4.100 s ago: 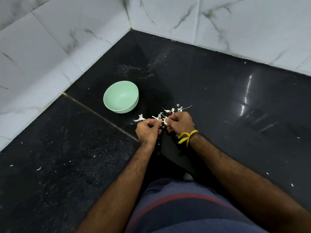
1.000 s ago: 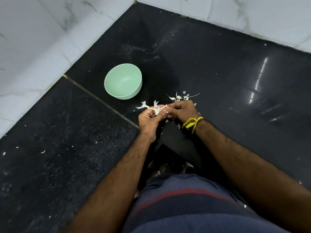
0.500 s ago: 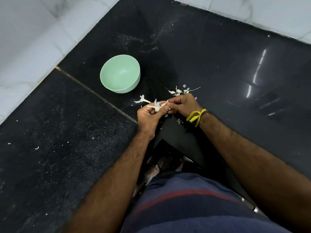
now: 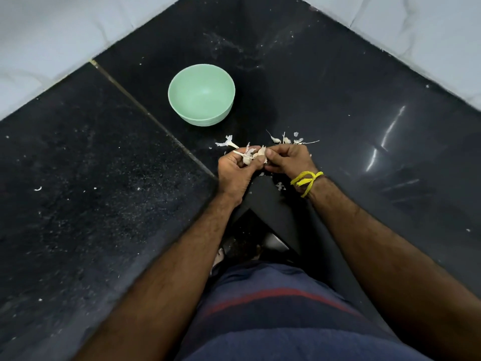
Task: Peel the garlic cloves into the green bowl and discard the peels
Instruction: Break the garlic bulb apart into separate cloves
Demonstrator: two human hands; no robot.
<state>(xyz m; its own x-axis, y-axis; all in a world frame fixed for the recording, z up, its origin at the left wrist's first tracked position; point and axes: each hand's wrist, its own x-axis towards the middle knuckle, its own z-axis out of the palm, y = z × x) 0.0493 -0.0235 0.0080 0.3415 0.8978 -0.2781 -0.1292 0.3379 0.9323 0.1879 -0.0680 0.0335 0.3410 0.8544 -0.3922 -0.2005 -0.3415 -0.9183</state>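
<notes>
Garlic cloves, small and papery-white (image 4: 251,156), are sitting pinched between both hands: left hand (image 4: 235,169) is curling around them, right hand (image 4: 289,158) is gripping the skin. Round pale-green plastic bowl (image 4: 179,100) is standing ahead, leftward, nearer the left hand, apparently empty.

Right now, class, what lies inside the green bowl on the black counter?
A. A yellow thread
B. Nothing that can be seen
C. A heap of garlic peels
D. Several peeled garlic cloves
B: the green bowl shows only its bare pale inside, while the garlic is gripped between the left hand and right hand, and loose peels lie on the counter.
</notes>
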